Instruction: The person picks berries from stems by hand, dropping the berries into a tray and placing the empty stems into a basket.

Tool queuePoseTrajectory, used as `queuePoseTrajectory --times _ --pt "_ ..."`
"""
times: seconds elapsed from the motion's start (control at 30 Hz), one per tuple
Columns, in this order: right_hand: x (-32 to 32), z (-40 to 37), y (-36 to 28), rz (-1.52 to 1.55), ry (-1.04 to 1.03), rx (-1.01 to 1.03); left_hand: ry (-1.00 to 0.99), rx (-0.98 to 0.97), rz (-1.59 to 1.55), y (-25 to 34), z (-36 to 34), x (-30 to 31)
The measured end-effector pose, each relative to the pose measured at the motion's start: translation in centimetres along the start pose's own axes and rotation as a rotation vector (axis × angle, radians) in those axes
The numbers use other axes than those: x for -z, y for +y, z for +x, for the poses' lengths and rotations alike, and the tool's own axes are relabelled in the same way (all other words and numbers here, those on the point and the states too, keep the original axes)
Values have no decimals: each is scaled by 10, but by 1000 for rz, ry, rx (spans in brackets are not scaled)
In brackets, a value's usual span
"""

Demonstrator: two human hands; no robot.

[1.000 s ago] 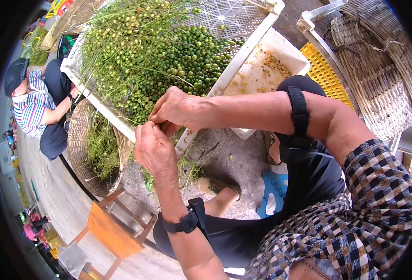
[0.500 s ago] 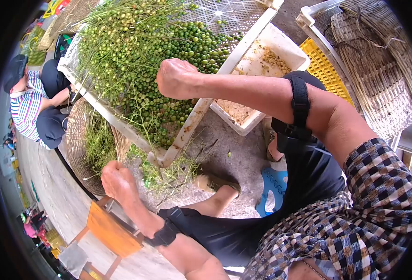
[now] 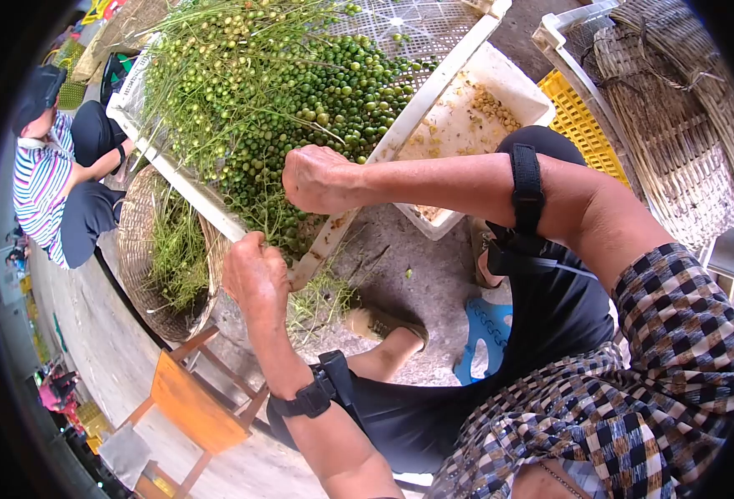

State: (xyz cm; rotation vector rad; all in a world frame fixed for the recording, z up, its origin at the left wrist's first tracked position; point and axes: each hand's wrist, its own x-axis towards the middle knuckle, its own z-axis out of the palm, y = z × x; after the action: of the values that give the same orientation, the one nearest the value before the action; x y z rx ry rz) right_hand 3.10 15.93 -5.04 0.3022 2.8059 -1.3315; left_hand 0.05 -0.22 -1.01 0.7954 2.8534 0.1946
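Your right hand [image 3: 324, 180], curled closed above the green fruit [image 3: 365, 91], contents hidden; your left hand [image 3: 256, 270], curled closed at the near corner of the white crate [image 3: 443, 76], contents likewise hidden. Green fruit, loose and on stems [image 3: 217, 71], inside that crate; woven basket [image 3: 136, 249] of stalks [image 3: 176, 258] beside it

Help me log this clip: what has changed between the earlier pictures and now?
The hands were together; the left hand swung out, away from the crate, and is now back by its near corner. The right hand drew apart from it and is over the green fruit. I cannot tell whether either grip took or released anything. The crate and orange seat stayed put.
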Motion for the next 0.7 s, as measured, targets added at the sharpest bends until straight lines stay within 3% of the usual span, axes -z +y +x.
queuePoseTrajectory --times 0.07,0.1,0.17,0.23,0.27,0.3,0.37,0.47,0.57,0.63,0.7 --pt "-5 2 4 -37 -16 13 262 -148 -31 -8 1 -6" --pt "-7 3 6 25 -28 74 263 -150 -30 -9 1 -4" --pt "-9 4 9 87 -37 134 274 -112 -565 -12 0 2" --pt "-6 5 7 28 -16 268 249 -42 -656 -11 0 10" --pt "-4 4 5 29 -14 269 255 120 -799 -3 -1 16" --pt "-2 1 3 190 -57 227 258 284 -939 3 -3 22" --pt "0 0 -2 353 -100 184 262 273 -914 4 -3 23" --pt "2 -1 -8 563 -184 193 298 95 -811 -1 -2 20" --pt "3 -1 -10 814 -282 190 344 155 -999 8 -5 20" --pt "-1 5 -5 1073 -313 4 189 291 -1312 15 -6 28" --pt "-3 9 4 1132 -340 47 165 213 -1297 13 -8 27"
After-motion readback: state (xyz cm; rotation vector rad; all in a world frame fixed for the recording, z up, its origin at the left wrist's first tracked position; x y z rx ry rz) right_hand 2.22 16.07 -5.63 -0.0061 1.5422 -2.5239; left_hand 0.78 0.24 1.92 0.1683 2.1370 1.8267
